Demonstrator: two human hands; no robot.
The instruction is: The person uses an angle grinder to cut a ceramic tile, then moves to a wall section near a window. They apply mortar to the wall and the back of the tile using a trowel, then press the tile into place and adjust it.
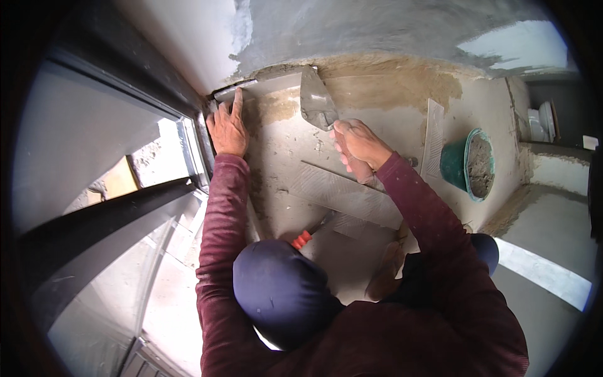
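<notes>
My right hand point(363, 148) grips the handle of a trowel point(316, 103), and mortar shows on its metal blade. The blade's tip reaches the top edge of a narrow grey tile strip point(282, 85) standing along the foot of the wall. At the strip's left end, by the corner, my left hand point(227, 131) is open with its index finger stretched out against the strip. Brown, damp mortar point(396, 81) covers the wall base to the right of the blade.
On the floor lie tile pieces with ridged backs point(345, 191) and a narrow upright-looking strip point(433, 138). A red-handled tool point(301, 239) rests near my knee. To the right sits a green bucket point(453, 164) of mortar. A dark door frame point(125, 56) borders the left.
</notes>
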